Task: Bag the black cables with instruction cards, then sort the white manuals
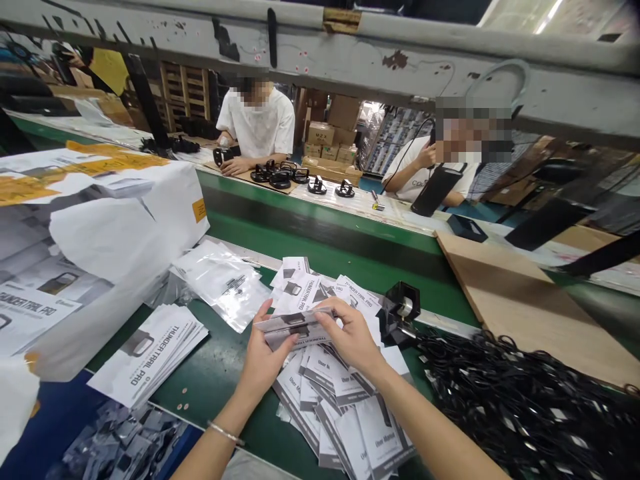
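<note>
Between my two hands is a folded printed leaflet [295, 328], grey and white with a product picture. My left hand [265, 350] grips its left end, thumb on top. My right hand [350, 333] pinches its right end from above. Under and around them spreads a heap of user manuals [377, 427], with more leaflets [300, 293] behind. To the left lies a fanned stack of "Thunder Trail Pro" leaflets [150, 353]. Beyond it are clear plastic bags [220, 280] on the green table.
A large torn white paper package [125, 227] stands at left, above a blue bin [80, 407] of small packed parts. Black cables [525, 400] pile up at right beside a tape dispenser [401, 307] and a wooden board [540, 300]. Two people [257, 127] work across the line.
</note>
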The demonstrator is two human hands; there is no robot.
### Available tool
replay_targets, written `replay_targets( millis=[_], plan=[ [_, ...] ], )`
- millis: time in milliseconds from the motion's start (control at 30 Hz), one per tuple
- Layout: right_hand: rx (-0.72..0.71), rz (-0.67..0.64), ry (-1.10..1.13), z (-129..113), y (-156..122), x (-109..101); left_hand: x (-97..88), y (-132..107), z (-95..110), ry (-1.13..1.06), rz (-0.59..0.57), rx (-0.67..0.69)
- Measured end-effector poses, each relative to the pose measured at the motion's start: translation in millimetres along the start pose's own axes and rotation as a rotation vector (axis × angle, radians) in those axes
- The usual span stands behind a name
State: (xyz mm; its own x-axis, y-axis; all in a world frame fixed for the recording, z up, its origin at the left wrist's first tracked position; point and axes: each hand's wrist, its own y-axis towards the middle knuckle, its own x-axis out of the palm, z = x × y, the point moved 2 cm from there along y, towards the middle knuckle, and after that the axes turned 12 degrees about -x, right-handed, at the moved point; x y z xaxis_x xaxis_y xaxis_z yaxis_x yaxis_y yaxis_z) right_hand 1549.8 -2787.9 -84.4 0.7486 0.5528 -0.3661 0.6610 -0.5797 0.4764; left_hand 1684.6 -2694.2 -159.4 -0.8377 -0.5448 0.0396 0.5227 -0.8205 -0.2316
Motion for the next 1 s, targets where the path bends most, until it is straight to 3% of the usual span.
replay_targets(
  millis=[100, 233, 333, 467, 567, 667, 767, 1000],
  plan=[
    [-0.021, 0.039, -0.019, -0.3, 3.0, -4.3, 0.2, 0.6, -0.2, -0.028, -0.02, -0.023],
    [0.009, 0.133, -0.043, 1.3, 3.7, -25.1, -2.8, 2.2, -0.9, 0.001, -0.062, -0.03],
    [0.049, 0.362, 0.063, 3.6, 6.4, -43.0, -4.7, 2.5, 1.2, 0.06, -0.096, -0.038],
    [-0.03, 0.736, 0.22, 5.0, 17.8, -54.4, -5.8, 2.8, 3.0, 0.106, -0.077, -0.01],
    [-0.068, 0.857, 0.301, 5.3, 29.5, -53.4, -6.1, 3.7, 1.3, 0.117, -0.041, 0.023],
    [-0.034, 0.861, 0.358, 8.0, 36.1, -47.1, -5.8, 3.8, 0.9, 0.12, -0.028, 0.049],
    [0.034, 0.77, 0.477, 16.4, 35.9, -33.1, -4.7, 2.4, 3.8, 0.117, -0.036, 0.071],
    [0.369, 0.52, 0.78, 39.9, 28.5, -1.0, -3.5, 3.9, 2.9, 0.104, -0.085, 0.007]
  ],
)
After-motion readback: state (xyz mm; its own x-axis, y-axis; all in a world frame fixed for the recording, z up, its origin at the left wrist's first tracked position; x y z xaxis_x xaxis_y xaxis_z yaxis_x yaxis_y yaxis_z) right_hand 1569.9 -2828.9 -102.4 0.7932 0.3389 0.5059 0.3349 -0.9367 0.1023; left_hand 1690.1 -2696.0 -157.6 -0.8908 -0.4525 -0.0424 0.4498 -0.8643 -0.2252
